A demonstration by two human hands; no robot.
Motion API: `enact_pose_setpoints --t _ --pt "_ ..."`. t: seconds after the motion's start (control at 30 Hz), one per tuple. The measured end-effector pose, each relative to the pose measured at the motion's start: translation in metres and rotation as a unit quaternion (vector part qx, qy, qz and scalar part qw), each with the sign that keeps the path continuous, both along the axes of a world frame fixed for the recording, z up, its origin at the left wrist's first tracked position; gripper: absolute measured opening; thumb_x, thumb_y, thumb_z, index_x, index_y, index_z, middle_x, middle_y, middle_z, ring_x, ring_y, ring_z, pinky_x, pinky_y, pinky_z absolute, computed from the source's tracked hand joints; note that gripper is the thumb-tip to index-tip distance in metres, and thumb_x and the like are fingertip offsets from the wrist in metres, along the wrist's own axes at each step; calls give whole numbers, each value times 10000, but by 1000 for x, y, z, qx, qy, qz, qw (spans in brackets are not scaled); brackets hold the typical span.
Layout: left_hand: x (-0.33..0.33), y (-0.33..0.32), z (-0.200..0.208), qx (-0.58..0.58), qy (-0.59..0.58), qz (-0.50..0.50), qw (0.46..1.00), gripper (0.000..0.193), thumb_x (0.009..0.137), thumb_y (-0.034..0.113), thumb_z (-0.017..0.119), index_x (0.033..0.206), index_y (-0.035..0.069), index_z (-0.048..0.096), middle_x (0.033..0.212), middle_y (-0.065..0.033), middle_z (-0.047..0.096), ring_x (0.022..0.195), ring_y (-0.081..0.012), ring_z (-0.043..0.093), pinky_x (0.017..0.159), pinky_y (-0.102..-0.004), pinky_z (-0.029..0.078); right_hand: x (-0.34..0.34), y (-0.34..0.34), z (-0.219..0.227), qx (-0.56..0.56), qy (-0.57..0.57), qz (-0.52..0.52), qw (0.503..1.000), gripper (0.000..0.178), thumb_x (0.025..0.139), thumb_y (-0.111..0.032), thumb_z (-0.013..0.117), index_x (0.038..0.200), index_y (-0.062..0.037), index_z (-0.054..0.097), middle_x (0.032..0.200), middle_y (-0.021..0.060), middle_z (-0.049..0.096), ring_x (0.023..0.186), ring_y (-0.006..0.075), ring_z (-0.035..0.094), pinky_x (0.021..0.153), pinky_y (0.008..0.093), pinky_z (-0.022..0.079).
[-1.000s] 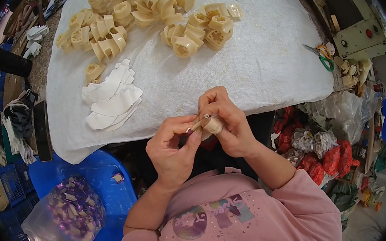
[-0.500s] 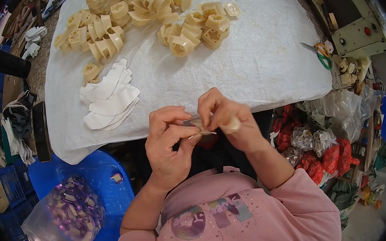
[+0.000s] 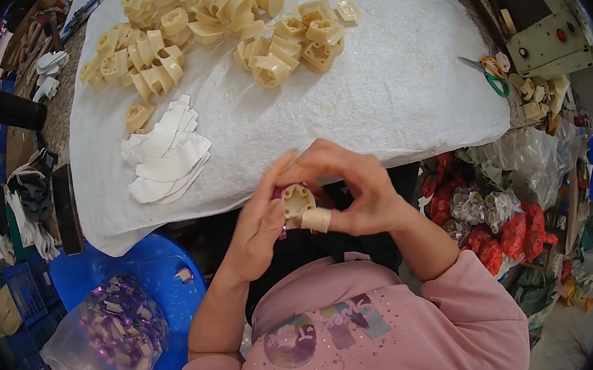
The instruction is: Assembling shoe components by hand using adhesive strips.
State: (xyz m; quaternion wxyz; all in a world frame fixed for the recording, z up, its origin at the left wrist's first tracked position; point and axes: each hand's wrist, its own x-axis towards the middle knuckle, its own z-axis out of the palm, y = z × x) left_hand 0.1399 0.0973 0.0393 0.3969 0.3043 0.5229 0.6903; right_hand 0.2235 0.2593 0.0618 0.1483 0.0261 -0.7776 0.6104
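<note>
Hollow cream cup (image 3: pixel 299 202) held between two hands just off the white cover's near edge

The white cover (image 3: pixel 403 94) is a woven, slightly rippled sheet. The cup sits just beyond its near edge: smooth-rimmed, rounded, with small knobs around its inner wall and shiny purple showing along its left side. The left hand (image 3: pixel 254 225) is clamped on that side, thumb and blurred fingers against it. The right hand (image 3: pixel 362 192) is clamped from the other side, its thumb, wearing a beige wrap (image 3: pixel 316 220), at the cup's lower right and its fingers curled over the top.

At the cover's far side lie glossy, waisted cream mouldings (image 3: pixel 270 71), heaped and hollow. On its left part, flat white slips (image 3: pixel 171 165) with curved edges overlap. Scissors (image 3: pixel 484 69) with green and orange handles lie by its right edge. Below its left corner, a smooth blue tub (image 3: pixel 183 320) carries a clear, crinkled bag (image 3: pixel 77 367) of purple-and-cream pieces (image 3: pixel 127 325).

Half a second earlier, the fingertips pinch something thin, seen edge-on; now the open hollow shows and the hands are closer together.
</note>
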Motion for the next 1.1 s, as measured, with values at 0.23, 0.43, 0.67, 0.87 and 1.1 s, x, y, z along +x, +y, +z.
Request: enact_pose_setpoints --t 0.23,0.43,0.67,0.87,1.1 --pt "18 5 -2 -16 -35 89 995 566 911 287 379 1373 -2 229 1042 -116 514 817 -144 542 714 -267 455 -6 -9 -13 133 132 -27 982 510 693 -76 754 1157 -61 543 973 60 573 794 213 554 691 312 481" --pt "22 10 2 42 -69 66 995 778 924 550 368 1441 45 79 960 -93 553 776 -120 535 595 -215 443 -5 -11 -5 -327 -143 46 933 315 888 -259 585 1100 -30 547 944 59 521 630 125 586 487 215 501" --pt "35 22 10 14 81 152 985 816 918 612 300 1387 -46 188 1147 -151 490 924 -130 518 737 -227 438 -10 -11 -11 -325 -135 124 928 190 906 -214 541 859 -30 547 908 75 548 572 112 581 373 190 483" --pt "34 25 0 4 167 236 957 575 975 460 313 1260 -39 346 1065 -112 488 946 -122 495 814 -236 405 -5 -28 -32 -134 23 36 990 199 930 -227 496 1035 -81 582 1085 109 520 1022 264 485 914 358 314" --pt "27 27 6 23 21 265 964 317 955 196 359 1203 5 408 1043 -62 467 878 -95 465 797 -234 393 -1 -47 -32 -242 29 -8 970 358 941 -180 413 1266 -41 469 1122 156 505 1072 276 466 947 355 344"
